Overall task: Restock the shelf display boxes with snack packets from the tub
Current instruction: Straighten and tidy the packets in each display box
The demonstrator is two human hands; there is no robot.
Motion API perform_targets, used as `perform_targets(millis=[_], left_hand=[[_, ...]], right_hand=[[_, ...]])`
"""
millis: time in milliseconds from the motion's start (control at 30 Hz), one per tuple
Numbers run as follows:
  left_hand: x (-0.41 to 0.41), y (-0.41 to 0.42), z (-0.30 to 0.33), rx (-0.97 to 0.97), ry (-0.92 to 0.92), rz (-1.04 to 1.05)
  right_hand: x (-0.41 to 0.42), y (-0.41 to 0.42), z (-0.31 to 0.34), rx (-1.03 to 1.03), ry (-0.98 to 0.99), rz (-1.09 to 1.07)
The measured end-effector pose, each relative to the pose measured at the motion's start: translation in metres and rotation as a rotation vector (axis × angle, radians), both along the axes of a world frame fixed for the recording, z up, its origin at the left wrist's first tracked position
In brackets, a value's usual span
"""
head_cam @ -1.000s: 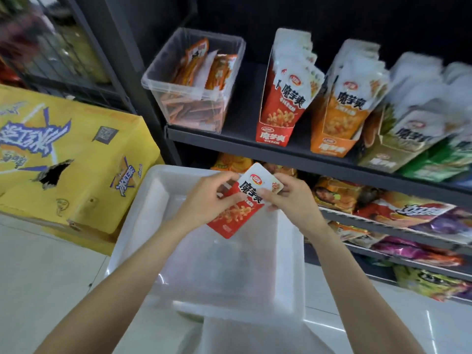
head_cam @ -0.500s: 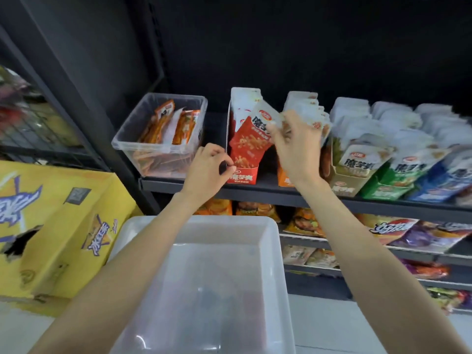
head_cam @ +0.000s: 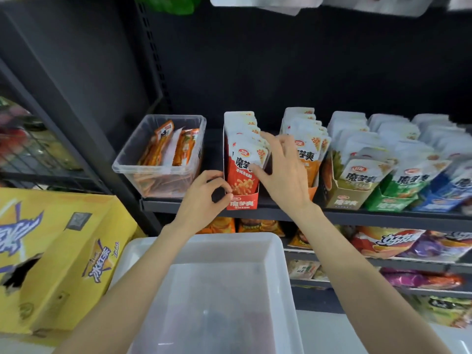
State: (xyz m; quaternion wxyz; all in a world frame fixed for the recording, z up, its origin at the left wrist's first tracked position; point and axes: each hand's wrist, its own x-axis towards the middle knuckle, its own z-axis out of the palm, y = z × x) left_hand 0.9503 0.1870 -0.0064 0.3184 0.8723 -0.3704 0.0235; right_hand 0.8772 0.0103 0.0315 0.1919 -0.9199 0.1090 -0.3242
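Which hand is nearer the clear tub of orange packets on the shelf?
Left. The left hand sits just right of the clear tub, at the red display box; the right hand is beyond that box.

A translucent, smooth plastic tub is seen below a matt dark metal shelf. Printed cardboard is shown in the red display box and the yellow carton. Glossy film is seen on the snack packets. Clear plastic forms the shelf bin.
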Motion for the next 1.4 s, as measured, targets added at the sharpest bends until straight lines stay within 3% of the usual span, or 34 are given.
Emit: perform_targets(millis=[67, 233, 433, 567, 800, 867, 933, 1067, 1167, 1267, 1400], left_hand=[[-0.004, 0.0, 0.006, -0.095, 0.099, 0.044], [-0.002, -0.022, 0.037, -0.538, 0.465, 0.159], [0.026, -0.073, 0.056, -0.591, 0.693, 0.111], [0.04, -0.085, 0.047, -0.621, 0.889, 0.112], [0.053, -0.076, 0.036, -0.537, 0.794, -0.01], [0.054, -0.074, 0.037, -0.39, 0.64, -0.048], [0.055, -0.072, 0.037, -0.165, 0.349, -0.082], [0.047, -0.063, 0.036, 0.177, -0.176, -0.075], [0.048, -0.063, 0.037, 0.289, -0.265, -0.067], [0.053, -0.071, 0.043, 0.404, -0.294, -0.031], [0.045, -0.079, 0.041, 0.565, -0.356, -0.007]], right_hand=[[-0.012, 0.0, 0.001, 0.219, -0.1, 0.016], [-0.02, 0.012, 0.016, 1.076, -0.118, 0.141], [0.035, 0.022, 0.014, 1.258, -0.019, 0.169], [0.075, 0.009, 0.016, 1.191, 0.051, 0.229], [0.069, -0.007, -0.007, 1.107, 0.037, 0.379], [0.068, -0.016, -0.003, 0.897, 0.085, 0.284], [0.068, -0.029, 0.007, 0.628, 0.149, 0.19], [0.075, -0.059, 0.034, 0.237, 0.27, 0.256], [0.09, -0.069, 0.041, 0.028, 0.375, 0.27], [0.102, -0.069, 0.043, -0.219, 0.326, 0.235], [0.111, -0.067, 0.053, -0.299, 0.391, 0.251]])
